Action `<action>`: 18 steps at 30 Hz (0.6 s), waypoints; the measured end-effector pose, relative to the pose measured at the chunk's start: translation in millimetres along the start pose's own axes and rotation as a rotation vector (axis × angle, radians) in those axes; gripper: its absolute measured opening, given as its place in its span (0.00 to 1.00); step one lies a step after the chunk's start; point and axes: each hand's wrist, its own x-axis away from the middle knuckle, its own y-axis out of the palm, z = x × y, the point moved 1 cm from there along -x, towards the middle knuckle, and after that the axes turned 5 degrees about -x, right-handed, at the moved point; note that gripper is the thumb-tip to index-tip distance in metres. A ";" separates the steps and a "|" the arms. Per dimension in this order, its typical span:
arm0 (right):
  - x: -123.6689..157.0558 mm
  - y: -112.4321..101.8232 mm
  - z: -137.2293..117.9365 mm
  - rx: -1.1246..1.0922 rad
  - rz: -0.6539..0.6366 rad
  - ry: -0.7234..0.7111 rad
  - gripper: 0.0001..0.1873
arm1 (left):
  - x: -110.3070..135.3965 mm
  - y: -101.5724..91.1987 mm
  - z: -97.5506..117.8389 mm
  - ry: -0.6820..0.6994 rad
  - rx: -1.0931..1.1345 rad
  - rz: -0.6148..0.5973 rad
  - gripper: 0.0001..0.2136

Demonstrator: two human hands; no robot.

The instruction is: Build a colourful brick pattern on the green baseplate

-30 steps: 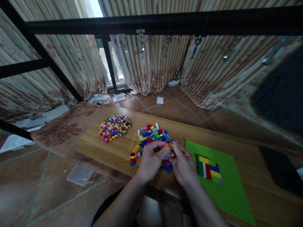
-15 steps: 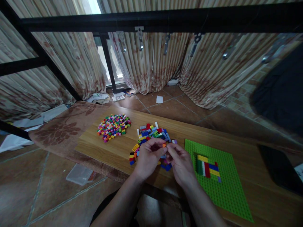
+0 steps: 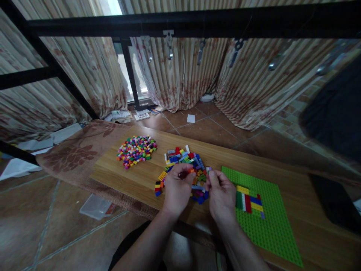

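My left hand (image 3: 176, 188) is closed in a pinch on a small orange brick (image 3: 191, 170), held just above a pile of larger mixed-colour bricks (image 3: 184, 162) on the wooden board (image 3: 135, 180). My right hand (image 3: 222, 194) is beside it with its fingers curled, thumb and forefinger pinched on something too small to name. A green baseplate (image 3: 267, 222) lies to the right of my right hand, with a small cluster of yellow, green, white, red and blue bricks (image 3: 249, 201) pressed onto it.
A second pile of tiny multicoloured bricks (image 3: 137, 147) sits at the board's far left. A brown patterned cloth (image 3: 73, 154) lies under the board. A black flat object (image 3: 335, 203) is at the right. A clear plastic lid (image 3: 94, 206) and papers (image 3: 120, 116) lie on the tiled floor.
My hands, joined on the orange piece a second ago, have drawn apart. The left keeps the orange brick, and the right has shifted rightward towards the baseplate.
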 end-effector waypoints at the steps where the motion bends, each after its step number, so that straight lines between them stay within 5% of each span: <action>1: -2.2 -0.7 -0.9 -0.070 0.009 0.028 0.14 | -2.2 -2.3 -0.4 -0.042 0.043 -0.004 0.06; 8: -9.7 -2.4 -3.8 -0.282 -0.094 0.208 0.09 | -11.3 -10.2 2.5 -0.277 0.385 0.002 0.12; 18: -8.9 3.2 -9.5 -0.180 -0.233 0.153 0.17 | -19.2 -23.2 -4.1 -0.205 -0.021 -0.079 0.08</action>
